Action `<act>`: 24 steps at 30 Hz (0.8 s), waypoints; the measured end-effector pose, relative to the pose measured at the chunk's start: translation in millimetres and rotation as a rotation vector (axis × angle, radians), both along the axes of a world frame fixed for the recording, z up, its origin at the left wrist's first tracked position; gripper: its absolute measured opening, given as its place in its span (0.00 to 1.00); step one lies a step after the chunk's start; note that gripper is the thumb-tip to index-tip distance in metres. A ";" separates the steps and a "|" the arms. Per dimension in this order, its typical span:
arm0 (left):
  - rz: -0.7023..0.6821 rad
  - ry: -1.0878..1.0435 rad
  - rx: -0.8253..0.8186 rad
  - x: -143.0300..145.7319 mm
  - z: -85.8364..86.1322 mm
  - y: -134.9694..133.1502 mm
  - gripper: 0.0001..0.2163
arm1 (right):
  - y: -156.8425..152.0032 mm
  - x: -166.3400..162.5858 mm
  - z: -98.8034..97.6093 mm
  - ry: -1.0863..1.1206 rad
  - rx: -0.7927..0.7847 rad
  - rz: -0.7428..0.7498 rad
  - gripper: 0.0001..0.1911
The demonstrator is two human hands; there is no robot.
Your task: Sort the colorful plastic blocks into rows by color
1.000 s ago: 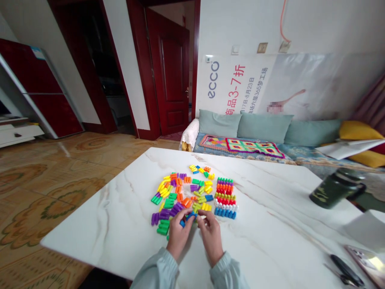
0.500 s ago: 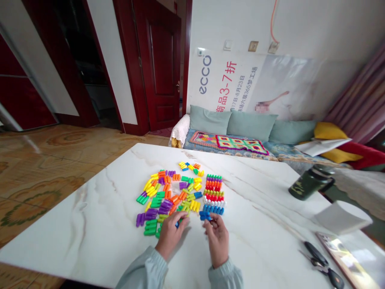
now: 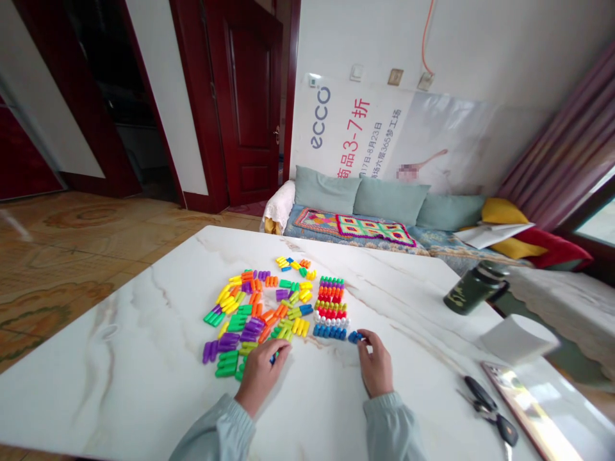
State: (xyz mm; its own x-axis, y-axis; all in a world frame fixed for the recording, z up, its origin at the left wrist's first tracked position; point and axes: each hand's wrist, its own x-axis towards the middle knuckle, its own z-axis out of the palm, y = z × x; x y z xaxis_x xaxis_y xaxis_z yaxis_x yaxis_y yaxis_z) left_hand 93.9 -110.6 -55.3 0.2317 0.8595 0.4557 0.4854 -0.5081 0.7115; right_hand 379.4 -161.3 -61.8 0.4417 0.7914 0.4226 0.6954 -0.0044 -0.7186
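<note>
My right hand (image 3: 376, 362) pinches a small blue plastic block with rounded pegs (image 3: 354, 337), at the right end of a blue row (image 3: 329, 331). That row is the nearest of several stacked rows in white, red, olive, orange, purple and green (image 3: 331, 306). My left hand (image 3: 264, 368) is closed beside the loose pile, with a bit of blue block (image 3: 273, 358) showing between its fingers; most of that block is hidden. To the left and beyond lie many loose blocks of the same kind, among them purple (image 3: 252, 329), yellow (image 3: 300, 328) and green ones (image 3: 227, 363).
The white marble-patterned table (image 3: 158, 358) bears a dark green flask (image 3: 475, 288), a curved white object (image 3: 519, 339), keys (image 3: 490, 406) and a phone (image 3: 528, 410) on the right. Behind it stands a sofa (image 3: 312, 224) with cushions.
My right hand has moved right with its blue block, from in front of the blue row to its right end. My left hand stays near the pile. The view has shifted slightly.
</note>
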 end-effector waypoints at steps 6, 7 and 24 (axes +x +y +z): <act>-0.008 0.015 0.012 -0.2 -2.8 0.5 0.11 | 7.7 -6.4 0.8 -0.020 -0.064 -0.009 0.17; -0.008 0.015 0.019 -0.3 -3.6 0.7 0.11 | 8.5 -7.4 0.7 -0.020 -0.074 -0.013 0.17; -0.006 0.055 0.093 -0.7 -1.4 -0.7 0.10 | 8.4 -15.2 -1.1 -0.032 -0.108 -0.041 0.19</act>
